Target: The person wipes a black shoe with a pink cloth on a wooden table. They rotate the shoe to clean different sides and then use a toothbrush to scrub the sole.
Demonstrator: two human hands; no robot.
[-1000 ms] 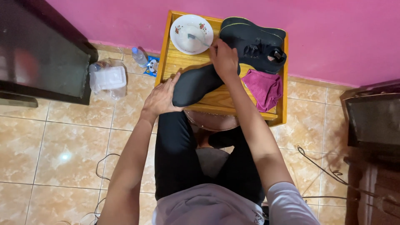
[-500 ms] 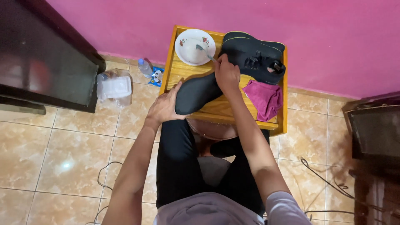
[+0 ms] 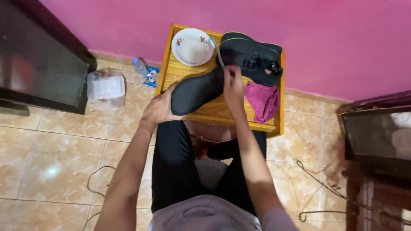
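Note:
My left hand [image 3: 159, 109] grips the near end of a black shoe insole [image 3: 195, 91] that lies slanted over the front of a small yellow wooden table [image 3: 214, 115]. My right hand [image 3: 233, 85] presses on the insole's far end and holds a thin light-coloured brush [image 3: 216, 50] whose handle points up toward a white bowl [image 3: 192, 46]. A black shoe [image 3: 252, 57] lies on its side at the table's back right. A magenta cloth [image 3: 263, 100] sits beside my right hand.
A pink wall runs behind the table. A dark cabinet [image 3: 38, 64] stands at the left, with a clear plastic container [image 3: 106, 87] and a plastic bottle [image 3: 139, 67] on the tiled floor. Dark furniture [image 3: 376, 137] and cables [image 3: 317, 188] are at the right.
My right hand has shifted a little along the insole with the brush. My left hand keeps its hold on the near end. The view has moved slightly.

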